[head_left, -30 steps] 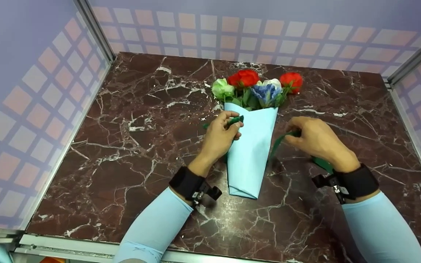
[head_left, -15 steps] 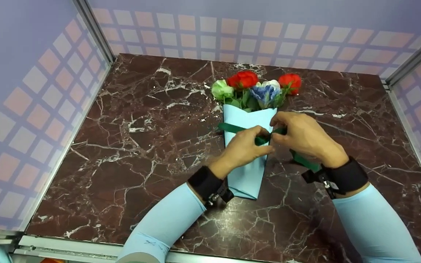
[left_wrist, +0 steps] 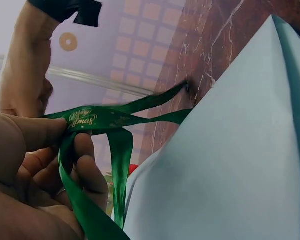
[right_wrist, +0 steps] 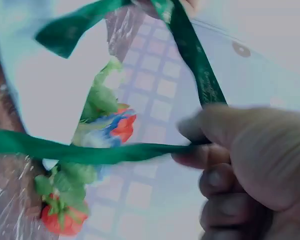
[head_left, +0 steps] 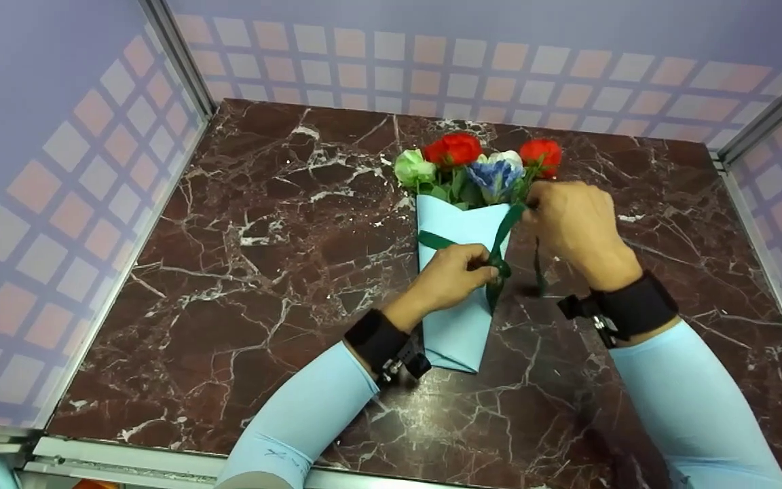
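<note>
A bouquet wrapped in light blue paper [head_left: 455,326] lies on the marble-patterned table. Red flowers [head_left: 457,149], a pale green one [head_left: 413,167] and a blue one [head_left: 496,178] show at its top. A green ribbon [head_left: 435,240] crosses the wrap. Over the wrap's right edge, my left hand [head_left: 451,280] pinches the ribbon where its strands meet; gold lettering shows on the ribbon [left_wrist: 82,120] in the left wrist view. My right hand [head_left: 575,227], right of the bouquet's top, pinches another stretch of ribbon [right_wrist: 190,55], which runs taut up from the left hand. One tail hangs below the right hand.
Lilac panels with pink and white squares [head_left: 391,47] stand behind and beside the table [head_left: 282,272]. A metal rail [head_left: 133,462] runs along the front edge. Black straps with cameras [head_left: 381,346] sit on both wrists.
My left hand has moved right across the wrap, drawing the ribbon over it. My right hand came in to meet it, then moved up and away with a stretch of ribbon.
</note>
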{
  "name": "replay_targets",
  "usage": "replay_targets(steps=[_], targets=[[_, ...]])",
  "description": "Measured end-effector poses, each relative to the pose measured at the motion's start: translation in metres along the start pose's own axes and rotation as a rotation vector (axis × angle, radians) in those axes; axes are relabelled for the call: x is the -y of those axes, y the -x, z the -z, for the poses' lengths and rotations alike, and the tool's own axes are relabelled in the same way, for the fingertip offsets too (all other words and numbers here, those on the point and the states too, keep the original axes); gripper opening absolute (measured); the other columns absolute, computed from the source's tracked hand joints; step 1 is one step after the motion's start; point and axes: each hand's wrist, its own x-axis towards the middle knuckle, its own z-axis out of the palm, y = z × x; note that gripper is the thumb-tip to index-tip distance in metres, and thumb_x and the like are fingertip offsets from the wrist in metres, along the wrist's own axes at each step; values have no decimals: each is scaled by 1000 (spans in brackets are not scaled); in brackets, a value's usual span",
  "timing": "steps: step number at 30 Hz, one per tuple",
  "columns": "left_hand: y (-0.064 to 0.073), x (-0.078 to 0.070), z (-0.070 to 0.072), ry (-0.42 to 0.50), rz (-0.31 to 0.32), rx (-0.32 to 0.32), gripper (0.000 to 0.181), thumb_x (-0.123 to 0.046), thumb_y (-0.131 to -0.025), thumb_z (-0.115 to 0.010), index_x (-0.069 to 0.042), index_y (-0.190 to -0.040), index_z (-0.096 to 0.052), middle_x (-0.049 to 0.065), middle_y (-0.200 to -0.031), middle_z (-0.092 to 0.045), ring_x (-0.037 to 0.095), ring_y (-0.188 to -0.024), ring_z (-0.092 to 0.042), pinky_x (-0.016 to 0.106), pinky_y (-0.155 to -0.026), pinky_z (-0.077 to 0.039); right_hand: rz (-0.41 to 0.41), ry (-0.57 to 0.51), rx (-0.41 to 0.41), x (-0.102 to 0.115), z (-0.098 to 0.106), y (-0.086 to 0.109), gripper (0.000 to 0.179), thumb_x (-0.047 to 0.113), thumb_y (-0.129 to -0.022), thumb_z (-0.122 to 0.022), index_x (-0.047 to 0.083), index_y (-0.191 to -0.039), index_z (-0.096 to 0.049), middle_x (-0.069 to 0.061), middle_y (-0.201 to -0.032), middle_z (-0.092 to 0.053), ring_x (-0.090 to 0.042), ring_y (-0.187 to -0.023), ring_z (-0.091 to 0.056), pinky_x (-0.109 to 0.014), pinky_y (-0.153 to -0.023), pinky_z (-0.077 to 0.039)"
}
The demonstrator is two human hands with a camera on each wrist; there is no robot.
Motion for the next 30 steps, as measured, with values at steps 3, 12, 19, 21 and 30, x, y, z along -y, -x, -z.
replay_targets(steps=[3,12,19,21,30], targets=[[-1,4,2,114,18,29,14,-19,-104,-67,-12,-92,-68,-6,-76,-60,9,-66,-50,23,-62,-38,-85,-104,-5,14,-5,-15,9,10,-93,-67,5,-95,-75,-18,-82,-75,-44,-72,-69,-61,-62,-54],[-6,16,4,569,156,82,25,-3,-101,-65,4,-126,-67,14,-118,-75,10,-95,-66,21,-82,-53,86,-568,353,24,-33,-16,45,6,-107,-58,10,-151,-55,-15,-145,-63,-34,-128,-64,-52,-106,-51],[-7,18,10,618,172,35,26,-13,-107,-60,1,-128,-68,6,-116,-73,9,-99,-65,21,-86,-53,59,-585,390,14,-45,13,35,30,-112,-54,9,-137,-67,-11,-115,-74,-23,-93,-67,-40,-79,-50],[-7,19,12,628,169,27,21,-17,-109,-58,-1,-115,-70,0,-100,-68,9,-89,-61,21,-80,-50,84,-580,414,11,-48,21,43,36,-110,-55,10,-145,-60,-9,-113,-75,-20,-94,-69,-39,-80,-53],[-7,22,17,586,221,-4,16,-18,-111,-55,-5,-108,-64,0,-88,-64,9,-72,-60,22,-65,-48,261,-349,330,10,-56,51,95,31,-91,-84,15,-166,-29,-11,-111,-70,-25,-87,-70,-45,-75,-57]])
